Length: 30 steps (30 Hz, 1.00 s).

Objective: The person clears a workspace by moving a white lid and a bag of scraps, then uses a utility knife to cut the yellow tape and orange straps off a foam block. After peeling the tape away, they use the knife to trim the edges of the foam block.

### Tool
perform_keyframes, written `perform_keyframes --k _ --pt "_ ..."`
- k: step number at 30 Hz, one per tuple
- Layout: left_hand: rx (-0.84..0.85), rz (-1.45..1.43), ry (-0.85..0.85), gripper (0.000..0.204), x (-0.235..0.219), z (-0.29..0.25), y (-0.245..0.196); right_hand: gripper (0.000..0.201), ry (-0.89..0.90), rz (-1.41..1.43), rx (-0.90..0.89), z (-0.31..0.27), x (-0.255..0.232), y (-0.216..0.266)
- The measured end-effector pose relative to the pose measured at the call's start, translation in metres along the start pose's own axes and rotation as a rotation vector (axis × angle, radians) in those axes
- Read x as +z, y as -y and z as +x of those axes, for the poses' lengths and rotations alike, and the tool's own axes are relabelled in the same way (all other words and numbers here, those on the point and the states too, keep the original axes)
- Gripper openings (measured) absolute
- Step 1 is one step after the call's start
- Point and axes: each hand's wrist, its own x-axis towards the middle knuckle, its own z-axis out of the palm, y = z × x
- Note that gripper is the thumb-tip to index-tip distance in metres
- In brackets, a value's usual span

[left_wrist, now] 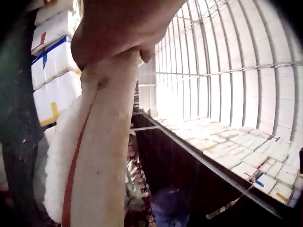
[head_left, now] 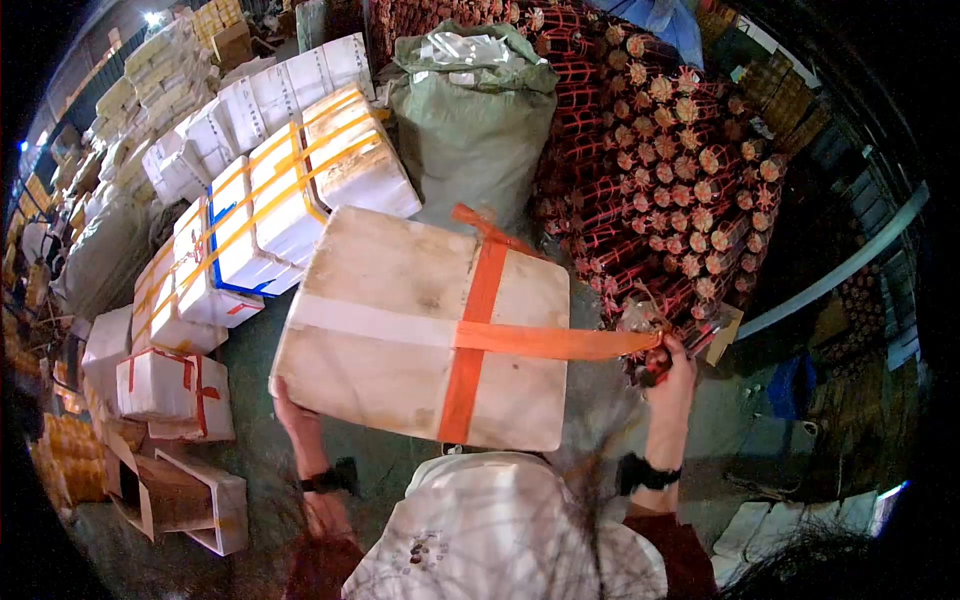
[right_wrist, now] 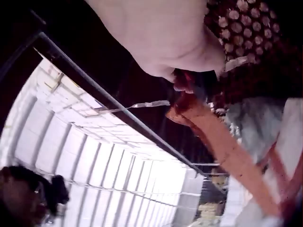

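A large white foam box [head_left: 380, 265], scuffed with brown marks, sits in front of the person. Orange tape runs across its lid, and a paler strip crosses the left part. My left hand [head_left: 297, 415] holds the box at its near left corner; in the left wrist view the hand [left_wrist: 123, 30] wraps over the edge above a side with a thin red line. From the lid, a strip of orange tape [head_left: 560, 342] stretches right to my right hand [head_left: 675, 375], which grips its end. A dark and red piece shows under the right hand's [right_wrist: 165, 40] fingers, mostly hidden.
White foam boxes with yellow straps [head_left: 275, 205] are stacked at the left. Behind the box stands a stuffed green sack [head_left: 470, 130]. Red-netted bundles [head_left: 690, 160] are piled at the right. An opened carton [head_left: 170, 490] lies on the floor at the lower left.
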Motion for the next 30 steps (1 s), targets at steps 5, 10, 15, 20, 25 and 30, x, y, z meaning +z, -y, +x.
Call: perform_keyframes --k 5,10,15,20,25,30 --pt "-0.179 0.058 -0.072 0.051 -0.019 -0.056 0.11 0.03 0.287 -0.007 0.027 -0.072 0.015 0.03" --pt "-0.256 0.046 0.009 0.049 0.009 -0.047 0.123 0.023 0.267 0.08 0.065 -0.053 0.013 0.033" --pt "-0.263 0.007 0.11 0.048 0.037 -0.033 0.131 0.02 0.286 0.124 0.157 -0.067 0.025 0.029" --pt "-0.487 -0.173 0.306 0.061 0.06 -0.056 0.197 0.016 0.384 0.137 0.196 -0.069 0.068 0.007" --pt "-1.002 -0.334 0.471 0.063 0.077 -0.13 0.249 0.016 0.3 0.188 0.213 -0.041 0.107 0.003" --pt "-1.252 -0.037 0.737 0.056 0.136 -0.154 0.257 0.012 0.25 0.194 0.115 0.005 0.103 0.019"
